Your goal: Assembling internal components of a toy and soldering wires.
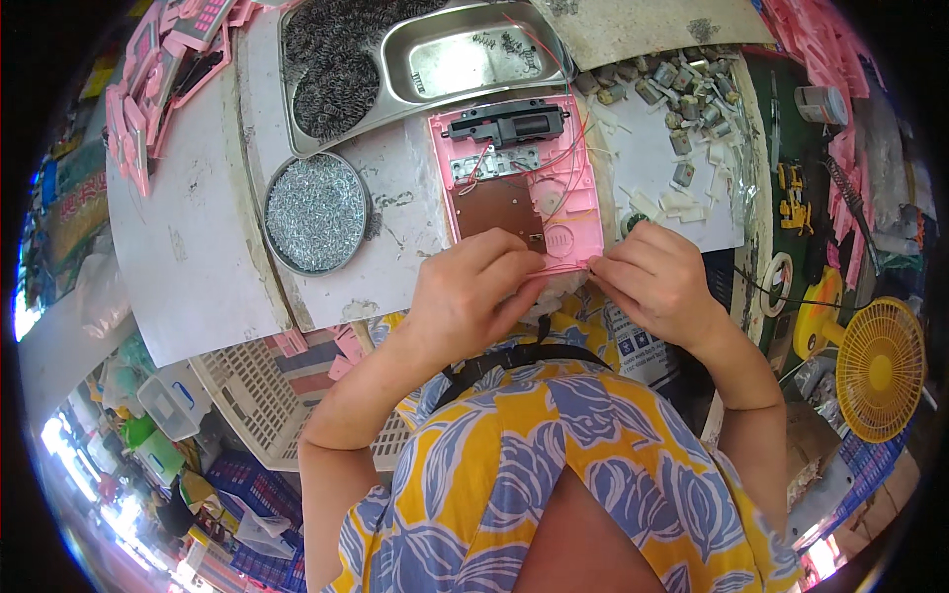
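In front of me on the table lies an open pink plastic casing (583, 212). A black mechanism (509, 124) sits across its far end, with a metal plate (494, 165) below it. A brown circuit board (494, 212) fills the left part, and thin red and green wires cross the inside. At the casing's near edge, a thin red wire (566, 267) runs between my fingertips. My left hand (476, 285) pinches it by the board's lower corner. My right hand (654, 282) is closed at the near right corner, its fingertips on the wire's other end.
Left stands a round dish of small screws (316, 214); beyond it, a metal tray (405, 109) holds dark springs. Small motors (682, 99) and white plastic parts (682, 206) lie at right. A yellow fan (880, 368) stands far right, a white plastic basket (257, 395) below the table's left side.
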`<action>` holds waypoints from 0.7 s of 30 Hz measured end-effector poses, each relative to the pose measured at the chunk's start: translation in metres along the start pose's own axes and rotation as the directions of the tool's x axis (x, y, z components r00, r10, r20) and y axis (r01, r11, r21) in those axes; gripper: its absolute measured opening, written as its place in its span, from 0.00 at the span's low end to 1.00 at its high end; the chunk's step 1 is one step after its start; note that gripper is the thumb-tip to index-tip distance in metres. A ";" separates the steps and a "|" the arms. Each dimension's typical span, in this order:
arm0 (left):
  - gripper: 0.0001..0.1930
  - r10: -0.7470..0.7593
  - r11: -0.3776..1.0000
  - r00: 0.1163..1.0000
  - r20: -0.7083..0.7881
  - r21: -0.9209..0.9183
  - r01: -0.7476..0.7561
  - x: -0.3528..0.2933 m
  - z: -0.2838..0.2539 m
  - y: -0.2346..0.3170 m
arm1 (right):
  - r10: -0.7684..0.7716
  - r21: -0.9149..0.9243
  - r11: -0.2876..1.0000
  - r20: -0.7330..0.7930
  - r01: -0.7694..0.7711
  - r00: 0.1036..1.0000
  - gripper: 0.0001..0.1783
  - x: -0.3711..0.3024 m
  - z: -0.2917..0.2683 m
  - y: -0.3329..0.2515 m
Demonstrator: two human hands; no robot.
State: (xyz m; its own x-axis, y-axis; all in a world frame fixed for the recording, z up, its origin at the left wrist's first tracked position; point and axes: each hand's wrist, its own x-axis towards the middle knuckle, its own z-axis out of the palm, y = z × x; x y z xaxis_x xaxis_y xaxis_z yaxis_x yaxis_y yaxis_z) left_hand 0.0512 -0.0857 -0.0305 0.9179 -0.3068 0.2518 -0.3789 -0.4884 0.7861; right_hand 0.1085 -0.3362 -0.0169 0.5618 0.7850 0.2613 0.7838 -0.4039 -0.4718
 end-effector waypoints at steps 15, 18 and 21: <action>0.10 0.060 0.977 0.997 0.055 0.199 -0.070 -0.008 0.011 -0.010 | 0.011 0.207 0.978 0.094 -0.031 0.995 0.10 0.015 0.008 0.009; 0.09 0.060 0.979 0.997 0.042 0.192 -0.067 -0.007 0.011 -0.010 | 0.067 0.122 0.990 0.063 -0.074 0.996 0.11 0.005 0.001 0.001; 0.09 0.064 0.975 0.997 0.044 0.209 -0.072 -0.007 0.010 -0.010 | 0.068 0.109 0.992 0.035 -0.071 0.997 0.11 0.002 0.001 0.001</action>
State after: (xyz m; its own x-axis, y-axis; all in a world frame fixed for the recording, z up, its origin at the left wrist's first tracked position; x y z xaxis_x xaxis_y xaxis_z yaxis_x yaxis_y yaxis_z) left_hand 0.0471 -0.0870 -0.0456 0.8857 -0.3733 0.2761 -0.4600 -0.6252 0.6305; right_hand 0.1102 -0.3343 -0.0180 0.6038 0.7719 0.1989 0.7083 -0.4052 -0.5780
